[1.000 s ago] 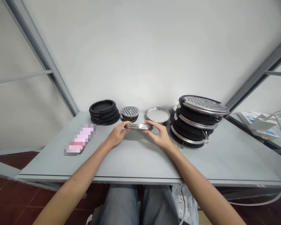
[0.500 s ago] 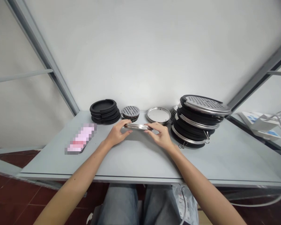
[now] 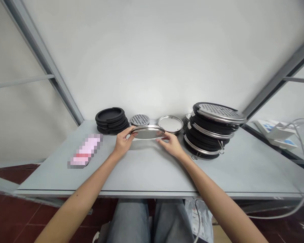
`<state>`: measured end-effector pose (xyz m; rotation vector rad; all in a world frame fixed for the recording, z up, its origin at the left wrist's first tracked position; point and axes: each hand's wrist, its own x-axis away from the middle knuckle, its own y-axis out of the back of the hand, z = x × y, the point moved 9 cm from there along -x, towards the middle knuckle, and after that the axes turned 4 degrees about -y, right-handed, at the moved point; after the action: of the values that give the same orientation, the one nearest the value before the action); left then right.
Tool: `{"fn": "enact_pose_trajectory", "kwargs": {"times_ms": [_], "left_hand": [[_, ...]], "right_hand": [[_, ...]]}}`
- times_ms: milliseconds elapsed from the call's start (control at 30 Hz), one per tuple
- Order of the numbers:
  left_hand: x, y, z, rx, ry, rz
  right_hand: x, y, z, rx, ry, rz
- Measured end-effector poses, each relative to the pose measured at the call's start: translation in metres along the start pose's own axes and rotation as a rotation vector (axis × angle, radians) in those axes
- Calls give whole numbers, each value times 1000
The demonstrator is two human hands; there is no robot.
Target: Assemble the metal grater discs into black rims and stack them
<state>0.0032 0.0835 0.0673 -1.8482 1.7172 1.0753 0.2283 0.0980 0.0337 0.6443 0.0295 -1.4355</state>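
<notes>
A round silver metal disc (image 3: 147,132) is held up above the middle of the table, tilted so that its shiny underside shows. My left hand (image 3: 123,140) pinches its left edge between thumb and fingers. At the right edge, my right hand (image 3: 170,143) grips the rim the same way. Behind the disc stand a small stack of patterned metal discs (image 3: 140,119) and a stack of plain metal plates (image 3: 170,124). Black rings (image 3: 110,121) are stacked to the left of these.
A tall leaning stack of black rings and metal discs (image 3: 212,126) stands right, with metal clips. A pixelated pink object (image 3: 86,150) lies left on the grey table (image 3: 152,175). White boxes (image 3: 278,131) and a cable are at far right. Metal posts flank the table.
The disc has been raised slightly and its near side tipped up, so its underside now shows. Both hands have kept their hold on it. The view has shifted slightly.
</notes>
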Motion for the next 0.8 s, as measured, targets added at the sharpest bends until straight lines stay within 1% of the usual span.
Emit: {"fn": "enact_pose_trajectory", "kwargs": {"times_ms": [67,133,200,267,367,467,533,633,733,800], "left_hand": [[-1,2,7,32,49,-19],[-2,4,15,50,94,-22],[-2,-1,20,51,118,29],[0,-9,21,31,122,123],[5,-21,23,-20,143,235],[8,-22,20,-83,142,239],[8,-19,10,-155,64,198],[8,-17,-12,-272,-126,165],[12,-25,-27,-324,-274,225],[15,-31,-29,-327,-307,275]], "right_hand": [[-1,0,-1,-87,-8,-14],[-2,3,0,-136,2,-60],[-2,10,3,-173,30,-126],[0,18,6,-189,70,-192],[6,28,16,-128,138,-265],[14,31,35,0,238,-309],[20,28,51,114,338,-315],[29,18,69,287,476,-302],[32,7,72,403,529,-265],[32,2,70,428,533,-236]]}}
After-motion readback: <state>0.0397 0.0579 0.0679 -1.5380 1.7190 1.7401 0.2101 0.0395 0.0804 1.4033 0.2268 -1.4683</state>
